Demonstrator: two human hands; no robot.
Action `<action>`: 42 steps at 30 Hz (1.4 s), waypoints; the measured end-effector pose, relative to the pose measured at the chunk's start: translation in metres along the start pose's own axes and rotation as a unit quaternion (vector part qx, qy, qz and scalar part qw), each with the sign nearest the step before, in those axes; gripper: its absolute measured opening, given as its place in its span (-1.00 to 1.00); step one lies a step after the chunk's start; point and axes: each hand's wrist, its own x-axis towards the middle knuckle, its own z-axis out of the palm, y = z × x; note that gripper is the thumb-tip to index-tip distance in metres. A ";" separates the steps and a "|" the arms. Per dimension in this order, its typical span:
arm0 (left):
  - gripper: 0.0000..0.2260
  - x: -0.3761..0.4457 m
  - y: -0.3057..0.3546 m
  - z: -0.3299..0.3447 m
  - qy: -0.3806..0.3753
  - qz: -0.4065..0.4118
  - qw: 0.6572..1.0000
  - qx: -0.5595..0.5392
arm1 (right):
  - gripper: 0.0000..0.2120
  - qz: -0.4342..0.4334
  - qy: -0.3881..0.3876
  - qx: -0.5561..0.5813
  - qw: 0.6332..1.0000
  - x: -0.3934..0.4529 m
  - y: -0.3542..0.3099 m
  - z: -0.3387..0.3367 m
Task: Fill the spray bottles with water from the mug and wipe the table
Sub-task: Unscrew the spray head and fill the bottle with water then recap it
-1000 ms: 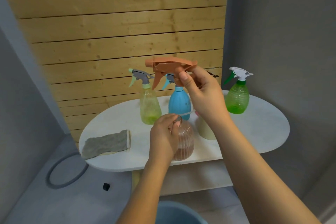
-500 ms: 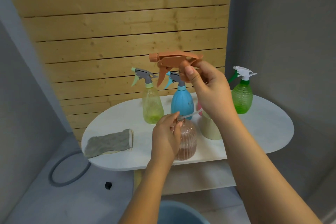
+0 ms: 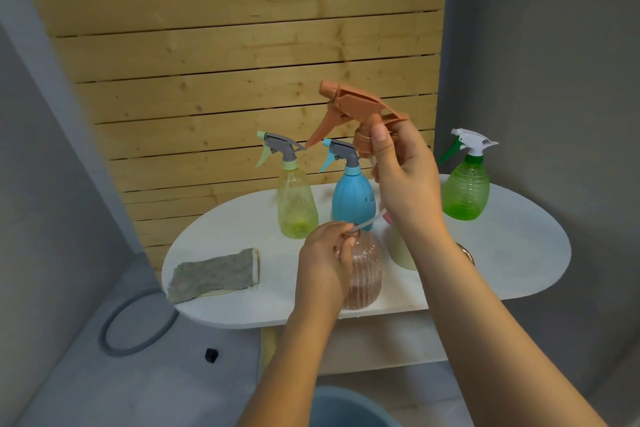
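White table [image 3: 512,253] before a plank wall. My right hand [image 3: 405,180] clamps the orange sprayer [image 3: 360,114] at frame centre; its tube [image 3: 369,222] slants down-left to the pink bottle [image 3: 363,270] neck, pinched by my left hand [image 3: 323,260]

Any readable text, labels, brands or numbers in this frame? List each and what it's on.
None readable.
The yellow-green bottle, blue bottle, green bottle and pink bottle show no labels.
The orange trigger head in the right hand carries no legible marking.
The grey cloth and table are plain.
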 end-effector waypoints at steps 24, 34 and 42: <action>-0.76 -0.002 0.006 0.000 0.027 -0.122 0.985 -0.122 | -0.87 0.198 -0.121 -0.051 0.971 -0.017 0.049 0.015; -0.69 -0.002 0.005 -0.001 0.011 -0.194 0.971 -0.141 | -0.91 0.169 -0.205 -0.154 0.952 -0.033 0.067 -0.010; -0.73 -0.009 0.001 0.002 -0.002 -0.224 0.962 -0.157 | -0.80 0.191 -0.211 -0.113 0.952 -0.043 0.073 -0.018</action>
